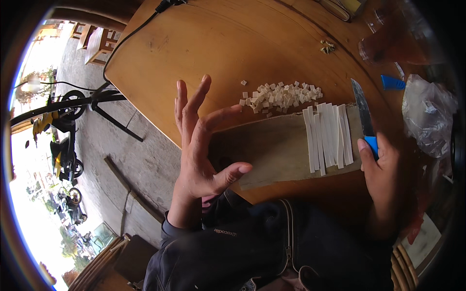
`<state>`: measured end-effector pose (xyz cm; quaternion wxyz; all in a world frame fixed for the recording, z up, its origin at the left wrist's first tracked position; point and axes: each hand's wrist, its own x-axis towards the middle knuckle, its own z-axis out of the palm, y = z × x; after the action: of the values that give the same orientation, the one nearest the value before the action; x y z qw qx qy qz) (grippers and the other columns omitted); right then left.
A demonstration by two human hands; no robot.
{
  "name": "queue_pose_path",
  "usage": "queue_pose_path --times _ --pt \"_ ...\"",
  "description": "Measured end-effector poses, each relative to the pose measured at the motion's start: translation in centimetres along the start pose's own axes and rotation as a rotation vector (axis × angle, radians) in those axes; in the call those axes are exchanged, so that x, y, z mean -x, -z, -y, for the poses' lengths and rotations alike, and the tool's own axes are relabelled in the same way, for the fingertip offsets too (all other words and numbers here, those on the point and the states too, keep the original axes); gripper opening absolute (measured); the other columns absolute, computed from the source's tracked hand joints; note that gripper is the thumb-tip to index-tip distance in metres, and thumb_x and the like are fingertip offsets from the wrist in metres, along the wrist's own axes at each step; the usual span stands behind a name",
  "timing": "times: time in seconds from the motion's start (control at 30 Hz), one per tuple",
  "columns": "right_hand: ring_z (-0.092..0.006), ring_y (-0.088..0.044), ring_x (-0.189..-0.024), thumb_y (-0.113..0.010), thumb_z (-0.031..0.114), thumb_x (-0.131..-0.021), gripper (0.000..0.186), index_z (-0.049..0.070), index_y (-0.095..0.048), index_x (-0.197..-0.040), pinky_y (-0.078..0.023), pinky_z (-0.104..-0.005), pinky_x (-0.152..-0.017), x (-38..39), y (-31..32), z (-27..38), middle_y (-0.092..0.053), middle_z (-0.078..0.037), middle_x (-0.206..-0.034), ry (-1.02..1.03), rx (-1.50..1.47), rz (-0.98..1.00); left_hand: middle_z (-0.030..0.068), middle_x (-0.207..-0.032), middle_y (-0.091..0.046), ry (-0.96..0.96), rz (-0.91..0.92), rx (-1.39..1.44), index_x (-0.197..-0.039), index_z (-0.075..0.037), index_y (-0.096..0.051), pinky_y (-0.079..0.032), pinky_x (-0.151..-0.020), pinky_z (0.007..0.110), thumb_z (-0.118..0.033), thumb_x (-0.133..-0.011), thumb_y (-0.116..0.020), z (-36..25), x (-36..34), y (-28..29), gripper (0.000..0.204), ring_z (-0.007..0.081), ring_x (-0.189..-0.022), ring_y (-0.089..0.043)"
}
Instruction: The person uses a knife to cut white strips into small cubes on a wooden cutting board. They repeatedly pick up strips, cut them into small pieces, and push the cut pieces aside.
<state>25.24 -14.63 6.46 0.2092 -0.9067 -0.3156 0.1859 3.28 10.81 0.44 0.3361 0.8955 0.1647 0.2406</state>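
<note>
My left hand [199, 150] is raised over the left end of a flat dark board [267, 155], its fingers spread and holding nothing. My right hand [381, 172] grips the blue handle of a knife [362, 109], blade pointing up beside the board's right end. Several long, thin whitish strips [325, 138] lie side by side on the board, just left of the knife. A loose pile of small whitish squares [279, 97] lies along the board's far edge.
The wooden table [165, 48] has a black cable near its edge. At the right are a crumpled plastic bag [427, 114], a blue piece [392, 82] and a clear container of reddish contents [395, 43]. Stools [99, 46] and parked motorbikes [65, 155] stand at the left.
</note>
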Motion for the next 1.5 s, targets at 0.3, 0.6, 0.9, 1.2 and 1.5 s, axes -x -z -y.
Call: queue_pose_path --times 0.3,0.6,0.9,1.2,1.5 --pt "-0.0082 -0.051 -0.051 -0.067 0.007 -0.096 0.020 -0.001 -0.069 -0.115 -0.042 -0.0283 -0.051 1.7 -0.5 -2.3 -0.053 -0.002 -0.060 -0.273 -0.288 -0.035 0.0289 -0.160 -0.038 -0.018 0.102 -0.017 -0.131 -0.016 -0.070 -0.004 -0.120 0.067 -0.067 -0.082 -0.073 -1.5 0.5 -0.7 0.071 0.0515 -0.157 -0.008" --pt "-0.0048 -0.047 -0.050 -0.069 0.009 -0.097 0.012 0.000 -0.064 -0.091 -0.039 -0.0258 -0.048 1.6 -0.6 -3.2 -0.052 0.001 -0.059 -0.238 -0.408 -0.054 0.0288 -0.160 -0.038 -0.020 0.198 -0.120 -0.131 -0.018 -0.070 -0.004 -0.122 0.065 -0.069 -0.083 -0.071 -2.2 0.5 -0.7 0.070 0.0517 -0.157 -0.009" --pt "-0.0023 -0.045 -0.053 -0.067 0.010 -0.099 0.020 0.003 -0.057 -0.084 -0.037 -0.0249 -0.048 1.2 -1.3 -3.6 -0.050 0.004 -0.063 -0.232 -0.632 -0.027 0.0144 -0.151 -0.051 -0.018 0.233 -0.386 -0.134 -0.015 -0.066 -0.015 -0.122 0.065 -0.050 -0.071 -0.089 -8.1 -2.9 -2.2 0.076 0.0407 -0.153 -0.029" --pt "-0.0063 -0.047 -0.052 -0.069 0.013 -0.098 0.027 0.002 -0.052 -0.081 -0.040 -0.0295 -0.049 0.7 -2.1 -4.2 -0.050 -0.001 -0.062 -0.058 -0.505 -0.120 0.0135 -0.144 -0.054 -0.084 0.120 -0.454 -0.123 -0.018 -0.070 -0.020 -0.121 0.066 -0.045 -0.070 -0.090 -8.4 -2.8 -6.1 0.062 0.0409 -0.149 -0.036" --pt "-0.0060 -0.047 -0.053 -0.068 0.014 -0.099 0.026 0.001 -0.053 -0.082 -0.041 -0.0294 -0.050 0.4 -2.3 -4.0 -0.049 0.000 -0.062 -0.007 -0.518 -0.135 0.0138 -0.136 -0.061 -0.056 0.001 -0.202 -0.097 -0.014 -0.072 -0.018 -0.120 0.068 -0.020 -0.081 -0.083 -7.5 -3.2 -7.0 0.020 0.0417 -0.146 -0.039"
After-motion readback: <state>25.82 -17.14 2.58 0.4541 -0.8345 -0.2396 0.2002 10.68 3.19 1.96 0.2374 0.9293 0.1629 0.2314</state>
